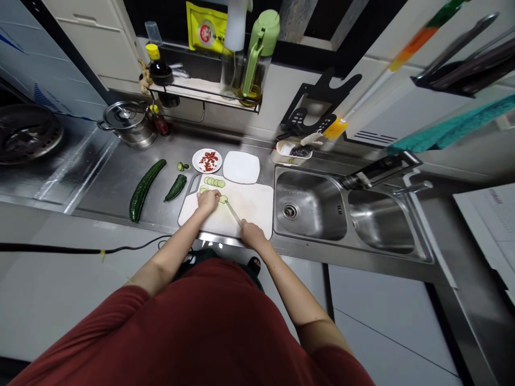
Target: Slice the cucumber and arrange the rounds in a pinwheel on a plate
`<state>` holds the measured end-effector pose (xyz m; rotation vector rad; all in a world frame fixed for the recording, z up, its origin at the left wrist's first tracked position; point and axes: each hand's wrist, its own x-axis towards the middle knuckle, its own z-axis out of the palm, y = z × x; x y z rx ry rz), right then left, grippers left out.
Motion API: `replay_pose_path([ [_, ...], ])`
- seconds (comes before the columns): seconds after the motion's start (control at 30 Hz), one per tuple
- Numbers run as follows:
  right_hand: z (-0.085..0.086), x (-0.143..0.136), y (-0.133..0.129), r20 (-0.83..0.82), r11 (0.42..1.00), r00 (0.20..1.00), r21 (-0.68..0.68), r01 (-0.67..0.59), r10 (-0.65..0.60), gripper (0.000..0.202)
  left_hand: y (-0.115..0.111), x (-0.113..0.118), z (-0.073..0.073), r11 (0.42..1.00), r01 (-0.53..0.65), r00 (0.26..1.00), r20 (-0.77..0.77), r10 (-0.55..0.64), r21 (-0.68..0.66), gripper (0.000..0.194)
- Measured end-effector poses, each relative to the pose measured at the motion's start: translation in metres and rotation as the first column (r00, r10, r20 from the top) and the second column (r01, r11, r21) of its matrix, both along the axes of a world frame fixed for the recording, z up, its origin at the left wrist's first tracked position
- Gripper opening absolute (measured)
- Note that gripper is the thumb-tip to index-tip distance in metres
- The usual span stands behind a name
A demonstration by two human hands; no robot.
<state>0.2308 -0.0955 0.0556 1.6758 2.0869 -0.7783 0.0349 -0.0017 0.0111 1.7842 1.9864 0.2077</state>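
Note:
My right hand (pixel 253 235) is wrapped round the handle of a knife (pixel 233 212), whose blade points up and left over a white cutting board (pixel 251 206). At the blade's tip is a pale green cucumber slice (pixel 223 199). My left hand (pixel 208 201) is closed, its fingertips at the edge of that slice. Beyond the hand lies a row of several overlapping cucumber slices (pixel 214 182). Another pale piece (pixel 203 188) shows beside the left knuckles, partly hidden.
Left of the board lie a whole cucumber (pixel 147 187), a cut cucumber piece (pixel 176 187) and small end pieces (pixel 181 166). Behind it stand a plate of chopped red pieces (pixel 197 161) and a white square plate (pixel 241 167). A double sink (pixel 311 236) adjoins on the right; a steel pot (pixel 139 138) stands back left.

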Motion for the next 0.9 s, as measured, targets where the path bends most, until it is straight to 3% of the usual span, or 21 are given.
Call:
replay_pose_path([
  [0.9, 0.002, -0.018, 0.019, -0.019, 1.0, 0.999, -0.004, 0.028, -0.029, 0.03, 0.001, 0.0, -0.001, 1.0, 0.011, 1.0, -0.014, -0.011, 0.005, 0.03],
])
